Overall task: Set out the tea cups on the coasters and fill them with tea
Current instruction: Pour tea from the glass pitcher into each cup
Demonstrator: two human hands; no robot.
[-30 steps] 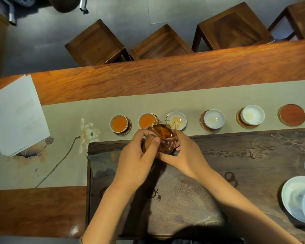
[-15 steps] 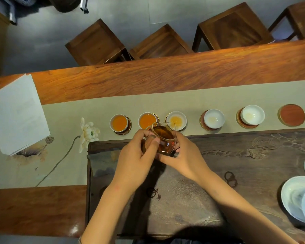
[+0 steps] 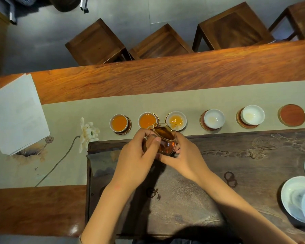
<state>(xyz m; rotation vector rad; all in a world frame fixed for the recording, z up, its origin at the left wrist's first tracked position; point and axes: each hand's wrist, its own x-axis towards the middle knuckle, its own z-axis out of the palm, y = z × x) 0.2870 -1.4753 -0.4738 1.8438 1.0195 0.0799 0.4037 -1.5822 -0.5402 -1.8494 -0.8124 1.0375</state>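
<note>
Both hands are holding a glass pitcher (image 3: 165, 140) of dark tea, tipped with its spout over the third cup (image 3: 176, 120) in a row of cups laid out along the cloth runner (image 3: 192, 101) on the surface. The left hand (image 3: 136, 155) is wrapping its fingers (image 3: 152, 143) around the pitcher's near side, and the right hand (image 3: 185, 155) is cupping it from below and the right, so both are closed on the glass. Judging by the row, the job is a little past halfway: the first cup (image 3: 119, 122) and second cup (image 3: 147, 120) are sitting full of amber tea, the third is taking on a shallow pale pool, and the fourth cup (image 3: 214, 118) and fifth cup (image 3: 253, 115) are showing only a faint trace at the bottom. The last coaster (image 3: 291, 115) is lying bare, so a cup is probably still owed there. The pouring stream itself is too thin to make out, the pitcher's handle is hidden behind the fingers, and the blue-and-white dishes (image 3: 298, 199) at the right edge are cut off.
</note>
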